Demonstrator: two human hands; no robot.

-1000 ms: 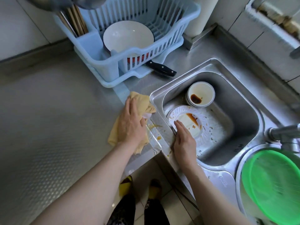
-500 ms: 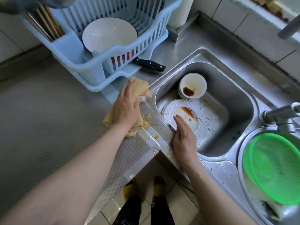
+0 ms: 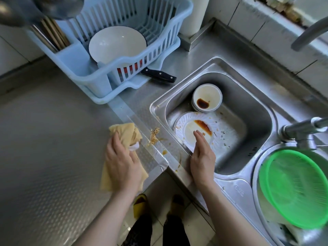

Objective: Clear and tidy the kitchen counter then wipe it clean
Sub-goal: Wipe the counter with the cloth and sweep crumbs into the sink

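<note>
My left hand (image 3: pixel 122 160) presses a yellow cloth (image 3: pixel 126 132) onto the steel counter (image 3: pixel 44 139), near its front edge. Just right of the cloth lies a small heap of food crumbs (image 3: pixel 154 134) and some brown smears on the strip beside the sink (image 3: pixel 252 110). My right hand (image 3: pixel 202 155) is flat and cupped, fingers together, at the sink's near-left rim, holding nothing. In the sink lie a dirty white plate (image 3: pixel 188 128) with brown sauce and stacked small bowls (image 3: pixel 206 97).
A light blue dish rack (image 3: pixel 110 75) with a white bowl (image 3: pixel 117 44) and chopsticks stands at the back. A black-handled knife (image 3: pixel 159 77) lies beside it. A green strainer (image 3: pixel 294 187) fills the right basin under the tap (image 3: pixel 300 132).
My left hand has dragged the cloth toward the counter's front edge, leaving the crumbs uncovered beside the sink. My right hand stays at the sink rim.
</note>
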